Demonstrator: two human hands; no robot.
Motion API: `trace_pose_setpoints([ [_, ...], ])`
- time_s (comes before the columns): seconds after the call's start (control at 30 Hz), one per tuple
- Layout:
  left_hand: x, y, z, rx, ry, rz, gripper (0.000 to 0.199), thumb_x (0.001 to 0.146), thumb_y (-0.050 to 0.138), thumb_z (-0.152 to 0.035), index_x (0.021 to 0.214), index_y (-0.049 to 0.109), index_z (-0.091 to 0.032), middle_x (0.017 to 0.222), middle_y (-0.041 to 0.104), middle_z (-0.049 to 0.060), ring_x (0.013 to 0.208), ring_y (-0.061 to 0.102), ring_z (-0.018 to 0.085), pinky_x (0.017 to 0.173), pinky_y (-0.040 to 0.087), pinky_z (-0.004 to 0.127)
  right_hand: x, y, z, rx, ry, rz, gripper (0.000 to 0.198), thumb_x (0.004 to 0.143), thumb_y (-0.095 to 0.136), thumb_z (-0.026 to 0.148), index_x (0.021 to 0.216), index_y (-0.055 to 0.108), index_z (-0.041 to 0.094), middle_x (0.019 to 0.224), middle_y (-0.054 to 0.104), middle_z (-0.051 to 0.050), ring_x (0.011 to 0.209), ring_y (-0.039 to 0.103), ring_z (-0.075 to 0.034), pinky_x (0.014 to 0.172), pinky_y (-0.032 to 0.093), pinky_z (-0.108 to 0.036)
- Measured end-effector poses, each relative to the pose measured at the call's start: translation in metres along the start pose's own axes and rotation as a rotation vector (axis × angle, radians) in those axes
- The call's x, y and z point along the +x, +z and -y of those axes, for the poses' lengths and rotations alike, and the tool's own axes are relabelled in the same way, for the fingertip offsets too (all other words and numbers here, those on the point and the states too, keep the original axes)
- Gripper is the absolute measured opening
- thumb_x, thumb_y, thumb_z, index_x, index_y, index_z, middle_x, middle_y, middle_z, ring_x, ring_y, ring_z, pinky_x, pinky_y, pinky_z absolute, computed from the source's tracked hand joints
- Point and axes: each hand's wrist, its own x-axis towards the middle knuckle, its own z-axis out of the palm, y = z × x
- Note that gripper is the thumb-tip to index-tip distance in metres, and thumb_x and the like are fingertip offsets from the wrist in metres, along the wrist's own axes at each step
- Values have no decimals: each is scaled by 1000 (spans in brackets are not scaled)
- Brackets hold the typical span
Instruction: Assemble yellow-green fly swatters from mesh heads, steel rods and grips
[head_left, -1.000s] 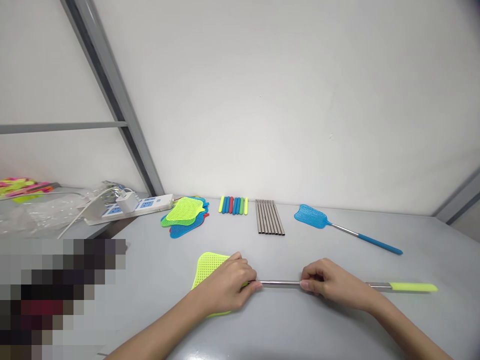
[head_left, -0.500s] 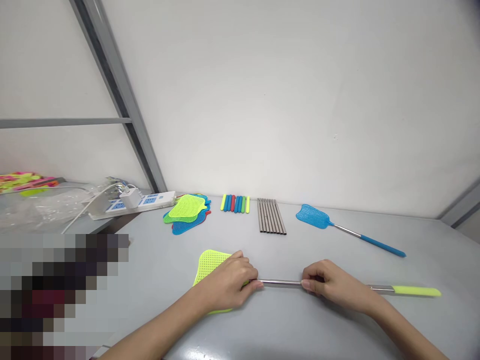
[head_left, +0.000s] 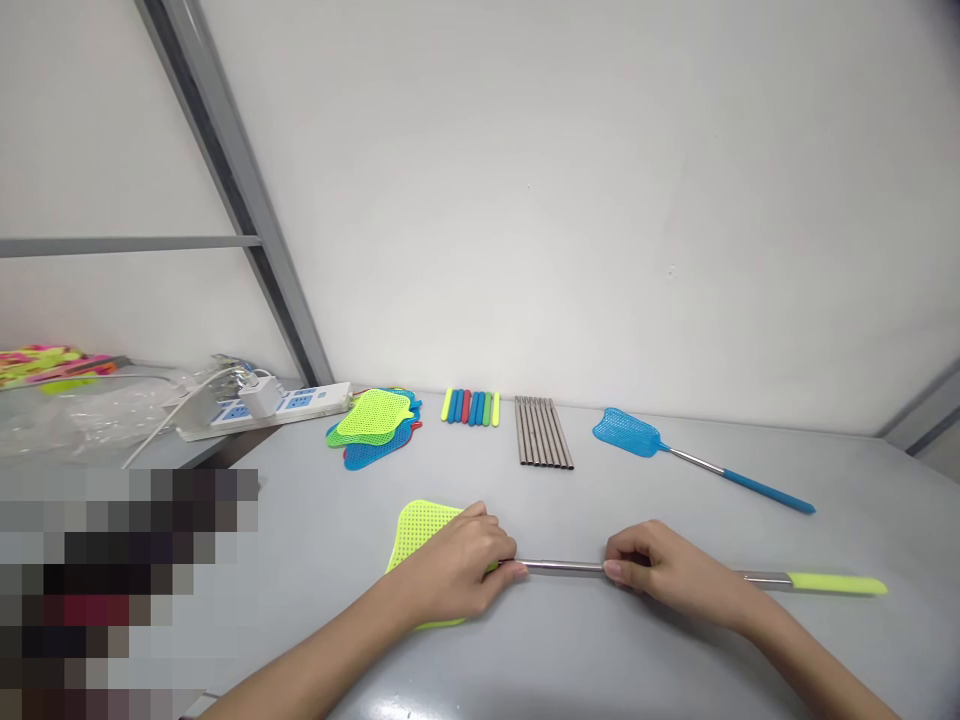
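Note:
A yellow fly swatter [head_left: 422,530] lies across the front of the grey table, its perforated head to the left and its yellow grip to the right. My left hand [head_left: 469,562] is closed around the neck where the head meets the metal rod, covering part of the head. Farther right, my right hand [head_left: 660,570] pinches the rod between thumb and fingers. A bare stretch of shiny rod shows between the hands. Beyond the right hand, more rod and the yellow grip stick out.
A blue fly swatter [head_left: 628,433] lies at the back right. Along the wall are metal rods [head_left: 541,432], coloured grips [head_left: 470,407] and stacked swatter heads [head_left: 375,420]. A power strip [head_left: 319,400] with plugs and cables sits at the left. A pixelated area covers the lower left.
The yellow grip end has shifted very slightly to the right. Both hands keep their hold in nearly the same places.

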Motion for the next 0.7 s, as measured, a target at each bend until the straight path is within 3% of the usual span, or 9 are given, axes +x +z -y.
trace_pose_setpoints([
  [0.4, -1, 1, -1, -18, 1, -35, 29, 86, 39, -28, 60, 44, -16, 56, 48, -3, 58, 44, 10, 68, 31, 27, 0, 2, 0, 6, -12, -5, 26, 81, 38, 29, 58, 41, 16, 56, 32, 3, 53, 28, -9, 48, 22, -22],
  [0.57, 0, 3, -8, 17, -16, -75, 28, 86, 37, -23, 60, 42, -16, 56, 48, -2, 57, 43, 10, 68, 29, 28, -1, 6, 3, -54, -14, -109, 28, 81, 38, 28, 56, 42, 16, 55, 38, 2, 53, 32, -10, 50, 24, -22],
  [0.7, 1, 6, -14, 89, 13, -86, 26, 85, 40, -24, 60, 42, -16, 56, 49, -2, 58, 43, 11, 66, 28, 28, 1, 13, 4, -33, -7, -72, 30, 81, 37, 29, 55, 45, 15, 53, 41, 2, 53, 36, -10, 50, 26, -22],
])
